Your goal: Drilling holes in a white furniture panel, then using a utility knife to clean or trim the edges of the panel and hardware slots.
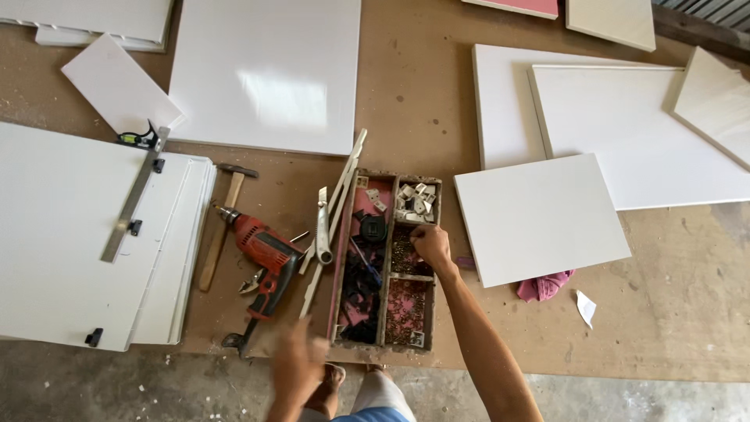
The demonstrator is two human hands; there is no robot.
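While the right hand (431, 244) dips bunched fingers into the screws (403, 254) in the wooden tray's (431, 301) middle compartment, the blurred left hand (298, 361) hovers at seven o'clock, grip unreadable, beside the red drill (266, 254).

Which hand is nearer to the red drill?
Left. The left hand hovers just below and right of the red drill; the right hand is farther right, in the wooden tray.

Soft daylight is falling evenly, glaring off the large white panel (266, 74) (shadows faint); the left hand (297, 363) is blurring.
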